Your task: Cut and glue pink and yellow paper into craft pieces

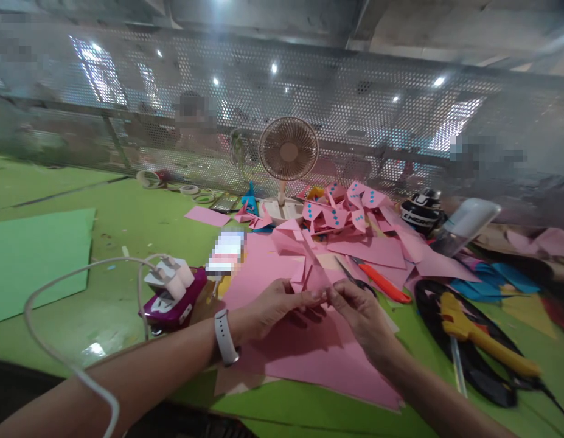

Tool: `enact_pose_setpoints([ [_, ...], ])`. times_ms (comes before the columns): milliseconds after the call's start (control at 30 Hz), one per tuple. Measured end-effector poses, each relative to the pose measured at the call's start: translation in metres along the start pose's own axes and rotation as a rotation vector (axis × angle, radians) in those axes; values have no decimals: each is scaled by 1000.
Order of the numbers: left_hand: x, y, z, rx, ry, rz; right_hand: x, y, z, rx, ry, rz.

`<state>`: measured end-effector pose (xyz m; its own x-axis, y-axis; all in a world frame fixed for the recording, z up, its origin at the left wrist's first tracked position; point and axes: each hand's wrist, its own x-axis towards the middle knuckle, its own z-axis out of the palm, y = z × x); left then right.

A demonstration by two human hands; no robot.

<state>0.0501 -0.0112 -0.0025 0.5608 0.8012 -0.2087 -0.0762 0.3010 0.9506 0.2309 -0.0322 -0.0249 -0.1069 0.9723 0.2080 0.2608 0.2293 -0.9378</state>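
Note:
Between my two hands is a folded piece of pink paper (pixel 314 277), standing partly upright above large pink sheets (pixel 304 359). My left hand (pixel 282 307), with a white watch band at its wrist, pinches the lower edge of the paper. Close beside it, my right hand (pixel 355 307) pinches the same paper at its right side, the fingertips nearly meeting. Scissors (pixel 350 269) lie partly hidden behind my right hand, next to an orange-red utility knife (pixel 384 285). Farther back, folded pink paper pieces with blue diamonds (pixel 334 216) are heaped up.
A small fan (pixel 288 149) stands at the back before a perforated metal screen. On the left are a purple power strip (pixel 172 310) with white plugs and a cable, and a green sheet (pixel 39 255). At right, a yellow glue gun (pixel 487 347) lies on a black tray.

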Motion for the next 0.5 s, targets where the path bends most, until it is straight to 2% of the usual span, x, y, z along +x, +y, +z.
enact_pose_setpoints([
  [133,1,-5,-1,50,4,-16,-1,4,0,-35,-3,-3],
  [500,3,-6,-2,109,-79,107,-1,2,0,0,-29,52],
])
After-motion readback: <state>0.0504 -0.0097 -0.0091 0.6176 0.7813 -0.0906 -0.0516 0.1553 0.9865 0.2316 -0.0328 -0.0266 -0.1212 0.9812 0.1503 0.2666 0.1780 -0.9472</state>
